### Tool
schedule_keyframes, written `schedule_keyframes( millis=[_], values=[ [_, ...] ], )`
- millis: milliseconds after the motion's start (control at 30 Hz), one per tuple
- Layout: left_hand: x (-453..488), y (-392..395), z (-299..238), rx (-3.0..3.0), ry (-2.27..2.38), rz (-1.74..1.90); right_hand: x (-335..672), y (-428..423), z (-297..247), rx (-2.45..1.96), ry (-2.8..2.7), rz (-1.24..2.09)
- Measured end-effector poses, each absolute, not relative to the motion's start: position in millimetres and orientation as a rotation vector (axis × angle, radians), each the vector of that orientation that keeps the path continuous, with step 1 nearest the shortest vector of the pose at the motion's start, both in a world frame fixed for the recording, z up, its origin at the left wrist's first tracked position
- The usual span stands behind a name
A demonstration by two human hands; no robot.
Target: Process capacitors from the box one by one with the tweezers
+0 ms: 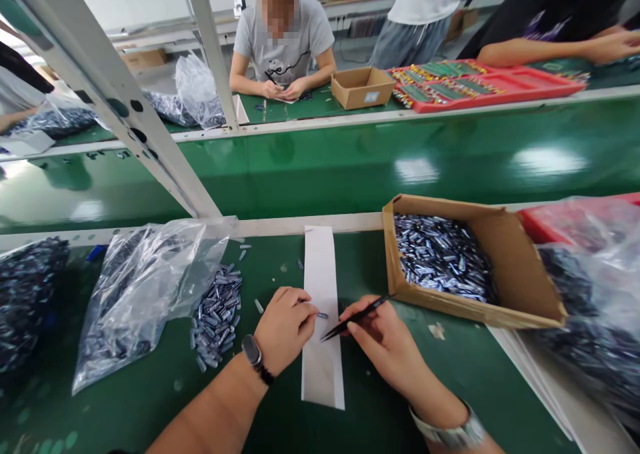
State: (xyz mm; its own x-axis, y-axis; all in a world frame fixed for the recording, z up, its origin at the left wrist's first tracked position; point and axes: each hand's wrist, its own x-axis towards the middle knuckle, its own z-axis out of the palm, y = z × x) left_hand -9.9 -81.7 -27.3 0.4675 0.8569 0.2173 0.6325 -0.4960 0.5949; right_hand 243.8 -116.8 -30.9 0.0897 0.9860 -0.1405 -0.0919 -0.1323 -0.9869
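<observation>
My left hand (pixel 286 327) is closed in a pinch on a small silvery-blue cylindrical part (pixel 321 315), held over a white paper strip (pixel 323 367) on the green bench. My right hand (pixel 385 341) grips black tweezers (pixel 356 318) whose tips point left toward that part, just short of it. A loose pile of the same small parts (pixel 216 314) lies left of my left hand, spilling from a clear plastic bag (pixel 135 294). An open cardboard box (pixel 515 274) filled with these parts stands to the right of my right hand.
A green conveyor belt (pixel 350 161) runs across beyond the bench. More bags of parts lie at far left (pixel 25 301) and right (pixel 595 307). A slanted white frame post (pixel 115 94) rises at left. Across the belt a seated person (pixel 283 41) works beside a small cardboard box (pixel 363 86) and red trays (pixel 480 84).
</observation>
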Motion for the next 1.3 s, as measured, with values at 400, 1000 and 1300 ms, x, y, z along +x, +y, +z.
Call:
schedule_keyframes(
  millis=[400,1000,1300],
  values=[
    [-12,-83,-23,2.293,1.236,0.639,244,-116,-25,-1.318,-1.029,1.311],
    [-18,-87,-18,2.365,1.124,0.583,242,-112,-18,-1.346,-1.024,1.348],
    [-18,-84,-19,2.356,1.101,0.634,244,-107,-25,-1.352,-0.862,1.203]
  ],
)
